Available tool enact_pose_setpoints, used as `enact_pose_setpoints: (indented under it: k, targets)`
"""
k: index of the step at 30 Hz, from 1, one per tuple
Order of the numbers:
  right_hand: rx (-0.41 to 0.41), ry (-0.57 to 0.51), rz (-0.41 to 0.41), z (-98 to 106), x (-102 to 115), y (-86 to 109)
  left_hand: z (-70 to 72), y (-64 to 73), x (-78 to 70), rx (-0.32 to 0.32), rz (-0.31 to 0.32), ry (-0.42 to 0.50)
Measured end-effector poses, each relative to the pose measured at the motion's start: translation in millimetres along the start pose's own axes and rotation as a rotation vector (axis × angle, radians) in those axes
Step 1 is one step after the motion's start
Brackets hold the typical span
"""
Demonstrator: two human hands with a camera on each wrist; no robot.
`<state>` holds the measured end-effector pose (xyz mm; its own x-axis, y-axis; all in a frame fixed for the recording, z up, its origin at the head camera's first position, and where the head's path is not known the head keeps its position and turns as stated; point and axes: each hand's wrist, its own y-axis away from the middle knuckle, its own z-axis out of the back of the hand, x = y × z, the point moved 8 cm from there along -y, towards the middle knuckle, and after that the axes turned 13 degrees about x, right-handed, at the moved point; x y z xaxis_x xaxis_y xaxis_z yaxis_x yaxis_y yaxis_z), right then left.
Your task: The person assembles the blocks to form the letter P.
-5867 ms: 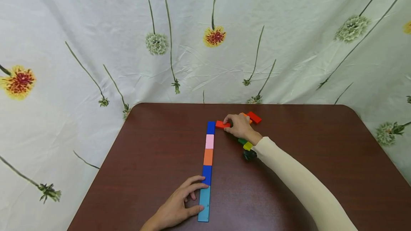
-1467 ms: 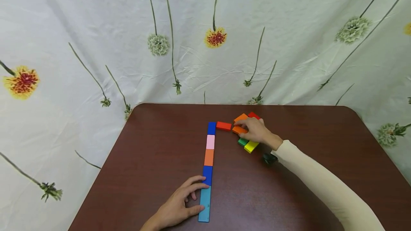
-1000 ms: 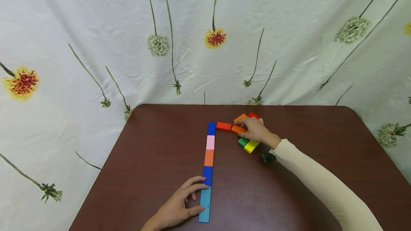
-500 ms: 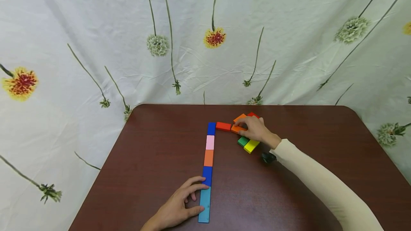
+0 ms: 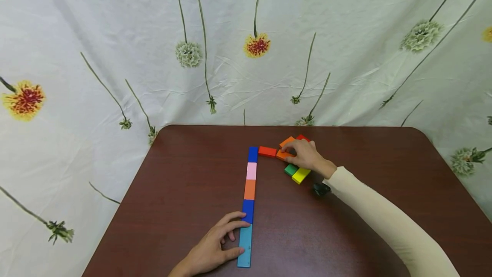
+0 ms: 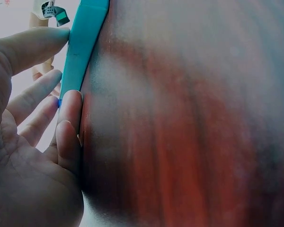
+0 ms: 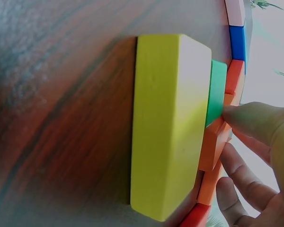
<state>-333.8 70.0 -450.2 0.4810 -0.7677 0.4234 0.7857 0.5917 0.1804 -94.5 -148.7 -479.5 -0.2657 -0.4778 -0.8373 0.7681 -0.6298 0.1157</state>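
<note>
The right hand (image 5: 303, 154) pinches an orange block (image 5: 282, 155) between thumb and fingers, flat on the surface (image 5: 184, 183). Its free end sticks out leftward from that hand, long axis slightly askew to the red block (image 5: 267, 151) just beyond — whether the ends touch, I cannot tell. Green (image 5: 291, 169) and yellow (image 5: 301, 175) blocks lie on the hand's near side. The left hand (image 5: 211, 243) — fingers loosely extended, tips on the teal strip (image 5: 244, 253) and blue block (image 5: 248, 209) — is well apart from the orange block.

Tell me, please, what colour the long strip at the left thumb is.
The strip is light blue, seen best in the head view.
</note>
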Motion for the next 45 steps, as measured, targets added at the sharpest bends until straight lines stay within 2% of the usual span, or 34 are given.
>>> enact_pose_setpoints:
  k: [6,13,19,27,45]
  targets:
    - [-0.001,0.015,0.003,1.0,0.3,-0.6,-0.5,-0.1,1.3,0.005,0.022,0.0]
    - [-0.044,0.044,0.009,3.8,9.3,-6.4,-0.4,-0.2,1.2,0.008,0.024,0.007]
    - [-0.051,0.064,-0.026,0.9,15.8,-12.0,0.0,-0.2,0.9,0.007,0.021,0.0]
    - [-0.048,0.073,-0.088,-3.7,14.2,-22.7,0.2,-0.1,1.1,0.006,0.017,0.0]
    - [-0.054,0.096,-0.082,-4.2,14.6,-27.7,0.0,0.0,1.7,-0.003,0.022,-0.004]
